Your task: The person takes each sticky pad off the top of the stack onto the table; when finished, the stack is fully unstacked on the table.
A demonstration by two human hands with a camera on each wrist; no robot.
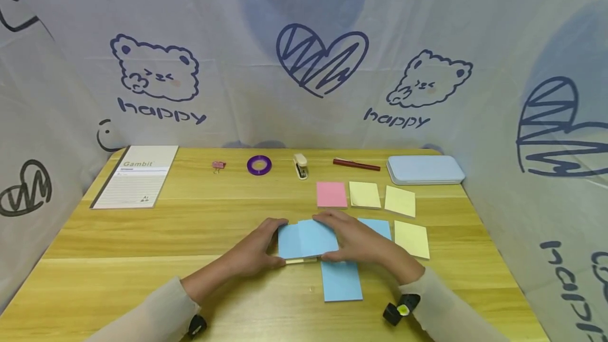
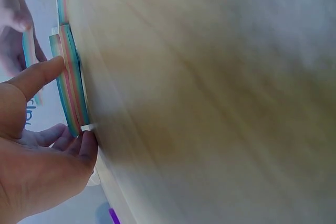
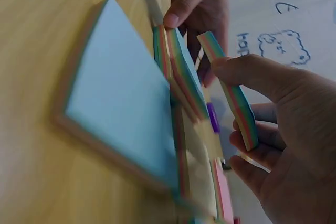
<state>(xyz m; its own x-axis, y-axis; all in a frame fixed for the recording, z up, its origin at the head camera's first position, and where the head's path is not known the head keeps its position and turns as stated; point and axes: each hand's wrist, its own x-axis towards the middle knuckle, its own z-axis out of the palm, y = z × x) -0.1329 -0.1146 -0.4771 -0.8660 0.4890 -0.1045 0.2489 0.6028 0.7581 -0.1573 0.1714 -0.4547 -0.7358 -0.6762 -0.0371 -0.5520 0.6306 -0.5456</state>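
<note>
In the head view my left hand [image 1: 256, 249] grips a short stack of sticky note pads [image 1: 288, 241] by its edges, thumb on the near side. The stack [image 2: 72, 85] shows multicoloured edges in the left wrist view. My right hand [image 1: 356, 239] pinches another blue-topped sticky note pad [image 1: 318, 237] between thumb and fingers; in the right wrist view this pad [image 3: 236, 103] is held up, apart from the stack. Just in front of the right hand, a blue sticky note pad [image 1: 342, 283] lies on the table, and another [image 1: 380, 227] is partly hidden behind that hand.
A pink pad [image 1: 331, 195] and yellow pads [image 1: 400, 200] lie beyond and right of my right hand. Along the back are a notepad [image 1: 135, 178], pink binder clip [image 1: 218, 164], purple tape roll [image 1: 259, 165], stapler [image 1: 301, 167], dark red pen [image 1: 356, 164] and pale blue case [image 1: 425, 169].
</note>
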